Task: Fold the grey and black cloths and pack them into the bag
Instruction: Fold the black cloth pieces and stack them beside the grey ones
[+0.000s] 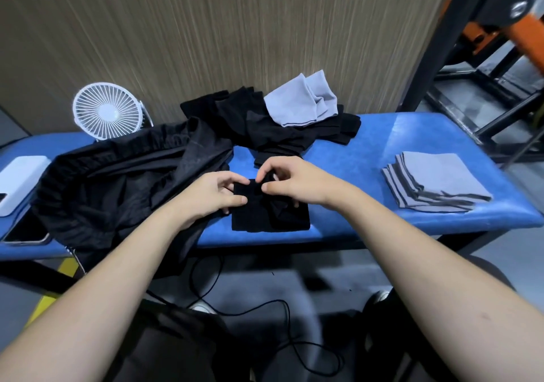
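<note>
A small black cloth, folded to a rough square, lies on the blue padded tabletop near its front edge, and everything else is placed from it here. The left hand rests on the cloth's left edge, thumb and forefinger closed in a grip on the upper left corner. The right hand is over the cloth's upper right part, its grip closed as a pinch on a raised fold of the same black fabric; a loose flap bunches below that pinch.

Left of the black cloth, and touching the left wrist, sprawls a large black bag of thin wrinkled fabric with a gathered rim, part of it hanging over the tabletop's front edge. Behind the cloth, against the wood-grain wall, lies a heap of unfolded black cloths with a crumpled grey cloth on top. Well to the right of the cloth sits a neat stack of folded grey cloths. Behind the bag stands a small white desk fan. Far left of the cloth are a white box-like device and a dark phone. A black cable trails over the floor below.
</note>
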A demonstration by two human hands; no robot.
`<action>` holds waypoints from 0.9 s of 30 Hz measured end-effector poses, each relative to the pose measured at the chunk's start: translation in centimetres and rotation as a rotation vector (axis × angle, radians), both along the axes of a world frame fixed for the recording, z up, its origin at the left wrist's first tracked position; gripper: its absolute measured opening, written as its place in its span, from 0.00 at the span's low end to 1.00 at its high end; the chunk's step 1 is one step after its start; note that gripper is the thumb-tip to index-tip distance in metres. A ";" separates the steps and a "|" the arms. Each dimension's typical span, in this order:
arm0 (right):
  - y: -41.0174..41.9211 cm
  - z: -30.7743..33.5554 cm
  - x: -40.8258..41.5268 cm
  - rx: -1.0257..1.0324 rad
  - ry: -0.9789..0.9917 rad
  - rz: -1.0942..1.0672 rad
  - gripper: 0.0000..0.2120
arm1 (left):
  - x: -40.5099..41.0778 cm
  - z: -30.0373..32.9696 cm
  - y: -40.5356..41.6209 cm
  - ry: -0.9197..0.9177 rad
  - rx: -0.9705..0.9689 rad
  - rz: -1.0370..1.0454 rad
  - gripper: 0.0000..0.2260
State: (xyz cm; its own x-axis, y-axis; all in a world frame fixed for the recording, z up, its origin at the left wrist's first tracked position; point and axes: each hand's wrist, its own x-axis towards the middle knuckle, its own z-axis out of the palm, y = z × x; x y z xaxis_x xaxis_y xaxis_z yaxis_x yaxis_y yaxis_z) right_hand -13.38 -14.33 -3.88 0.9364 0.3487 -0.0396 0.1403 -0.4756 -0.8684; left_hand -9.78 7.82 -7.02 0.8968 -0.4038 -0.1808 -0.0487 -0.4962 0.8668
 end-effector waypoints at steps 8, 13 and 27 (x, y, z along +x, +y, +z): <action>1.8 -1.2 0.3 0.008 0.035 0.101 0.17 | -0.5 0.5 -0.1 0.082 -0.159 0.043 0.12; 2.0 -1.5 0.4 0.028 0.049 0.109 0.19 | -0.3 0.5 0.1 0.015 -0.013 0.028 0.11; -1.7 -2.1 0.3 -0.434 -0.187 0.070 0.11 | -0.3 0.4 -2.0 -0.405 0.381 -0.202 0.12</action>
State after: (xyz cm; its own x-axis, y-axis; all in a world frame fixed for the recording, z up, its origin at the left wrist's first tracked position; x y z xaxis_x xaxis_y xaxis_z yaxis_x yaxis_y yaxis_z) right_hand -13.03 -16.08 -5.99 0.9161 0.4000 -0.0288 0.3200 -0.7723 -0.5487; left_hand -10.09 5.78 -6.60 0.8367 -0.5477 -0.0057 -0.4646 -0.7153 0.5220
